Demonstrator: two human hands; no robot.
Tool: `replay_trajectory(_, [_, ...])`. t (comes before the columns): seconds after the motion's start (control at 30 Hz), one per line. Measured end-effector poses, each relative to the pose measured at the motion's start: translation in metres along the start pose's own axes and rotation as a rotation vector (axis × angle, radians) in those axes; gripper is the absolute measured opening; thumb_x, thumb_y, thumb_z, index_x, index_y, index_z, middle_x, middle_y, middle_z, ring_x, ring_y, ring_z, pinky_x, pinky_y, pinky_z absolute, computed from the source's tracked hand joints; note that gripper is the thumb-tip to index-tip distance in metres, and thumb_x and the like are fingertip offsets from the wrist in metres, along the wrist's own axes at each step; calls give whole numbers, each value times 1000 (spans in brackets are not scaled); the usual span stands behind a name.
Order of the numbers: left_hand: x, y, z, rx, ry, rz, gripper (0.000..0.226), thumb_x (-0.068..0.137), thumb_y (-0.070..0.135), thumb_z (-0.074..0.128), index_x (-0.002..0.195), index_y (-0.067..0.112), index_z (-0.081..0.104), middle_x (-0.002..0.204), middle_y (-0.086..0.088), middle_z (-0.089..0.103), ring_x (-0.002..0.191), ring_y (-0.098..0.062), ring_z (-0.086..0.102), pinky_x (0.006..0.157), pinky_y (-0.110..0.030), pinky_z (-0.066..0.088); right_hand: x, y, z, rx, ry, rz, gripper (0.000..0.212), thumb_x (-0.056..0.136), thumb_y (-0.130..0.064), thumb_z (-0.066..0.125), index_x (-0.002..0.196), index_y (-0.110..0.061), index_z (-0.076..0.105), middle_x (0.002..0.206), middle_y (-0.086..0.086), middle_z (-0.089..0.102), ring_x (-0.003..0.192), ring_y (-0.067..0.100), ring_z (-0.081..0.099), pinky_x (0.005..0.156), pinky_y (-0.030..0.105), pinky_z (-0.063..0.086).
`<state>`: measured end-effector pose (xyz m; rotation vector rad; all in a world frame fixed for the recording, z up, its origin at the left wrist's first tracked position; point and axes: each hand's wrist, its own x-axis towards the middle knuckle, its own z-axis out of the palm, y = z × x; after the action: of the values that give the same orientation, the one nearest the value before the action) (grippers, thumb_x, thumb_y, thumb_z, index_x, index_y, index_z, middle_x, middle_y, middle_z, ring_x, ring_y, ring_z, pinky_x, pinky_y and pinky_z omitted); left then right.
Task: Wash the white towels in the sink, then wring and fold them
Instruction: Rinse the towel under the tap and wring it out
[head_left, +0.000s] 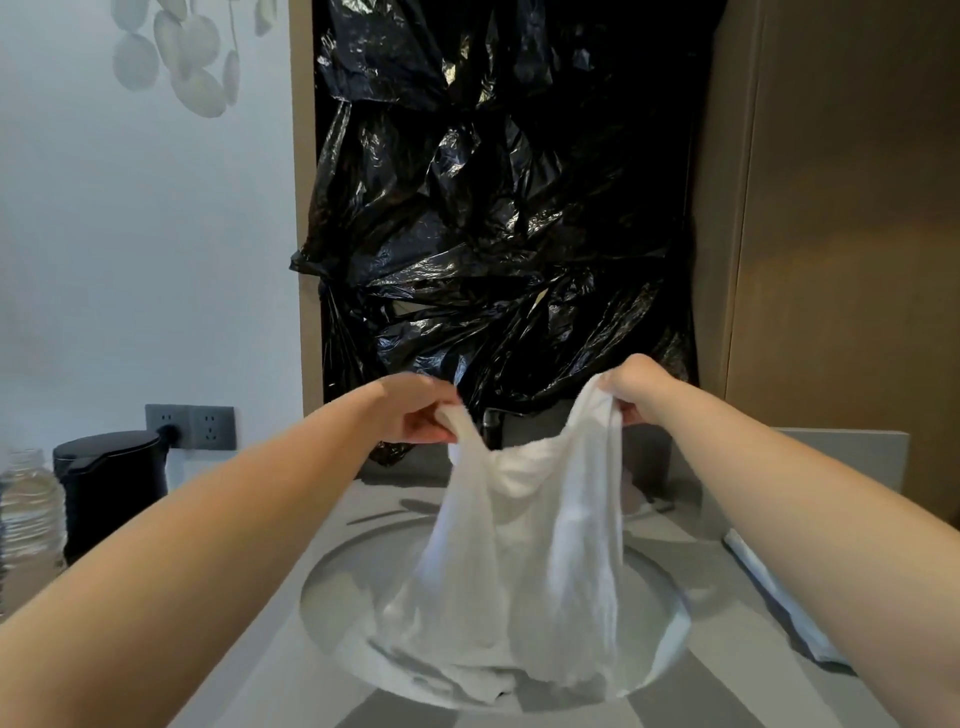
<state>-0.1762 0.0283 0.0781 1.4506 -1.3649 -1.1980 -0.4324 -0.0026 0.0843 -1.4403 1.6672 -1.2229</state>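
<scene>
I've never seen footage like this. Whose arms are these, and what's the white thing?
No machine here: one camera on a person's head looks forward and down, so the bare arms are theirs. The left hand and right hand each grip the top of a white towel, whose lower end hangs into the sink. On the counter, a black kettle and a bottle stand at left; a white cloth lies at right. Black plastic hangs behind.

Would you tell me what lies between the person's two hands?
In the head view, the white towel spans the gap: the left hand and right hand each grip a corner, its top edge sagging between them.
</scene>
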Motion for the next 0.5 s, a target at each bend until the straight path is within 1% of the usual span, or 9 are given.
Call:
replay_trajectory(0.1, [-2,16,29,-159,-71,70,12,93,8,63,82,3,61,65,-8,64,47,-13,65,48,-22,57,-25,-19,17,74,-225,-126,17,94,1,50,106,10,59,88,19,63,75,29,64,64,37,56])
replay_trajectory(0.17, [-3,21,42,-99,-78,125,14,92,10,64,78,6,62,59,-3,62,48,-9,60,47,-17,51,-42,-20,19,143,-487,-193,22,96,-9,54,112,5,61,99,17,69,91,28,69,77,37,57])
replay_trajectory(0.23, [-1,23,51,-62,-55,196,8,91,11,65,86,5,65,65,-3,59,56,-10,54,51,-18,48,-49,-12,19,112,-658,-285,32,92,-16,63,121,-3,60,113,12,70,105,23,67,86,33,54])
replay_trajectory(0.27, [0,25,53,-67,-40,227,9,90,12,67,92,3,67,71,-4,59,61,-12,54,58,-21,49,-49,-6,21,95,-655,-334,39,87,-13,69,124,-6,58,116,11,69,109,22,66,90,33,53])
replay_trajectory(0.3, [0,26,56,-69,-29,256,13,89,11,68,97,1,67,75,-6,58,65,-14,53,64,-25,49,-45,1,25,91,-588,-378,45,82,-6,73,124,-9,58,116,10,68,109,22,65,92,33,52])
replay_trajectory(0.37, [1,31,61,17,-6,328,15,89,12,69,98,0,68,77,-6,57,68,-16,54,71,-29,50,-37,12,34,121,-360,-432,49,75,8,73,119,-10,61,111,11,69,106,25,66,93,38,53])
replay_trajectory(0.43, [1,33,57,175,107,457,13,89,18,71,98,9,72,80,2,63,73,-11,58,74,-22,53,-31,18,38,220,-274,-385,41,74,13,68,111,-6,65,107,15,70,99,29,68,91,46,54])
replay_trajectory(0.47, [2,32,50,205,166,534,10,90,20,69,98,16,73,82,9,64,76,-6,59,70,-14,51,-31,20,37,278,-293,-354,37,76,15,65,108,-3,65,106,17,70,95,30,69,88,46,55])
replay_trajectory(0.5, [2,29,41,206,165,591,9,93,19,65,99,20,72,86,14,64,82,-4,60,69,-11,49,-30,22,36,324,-316,-322,35,79,18,60,108,-1,64,104,18,69,92,30,69,84,43,56])
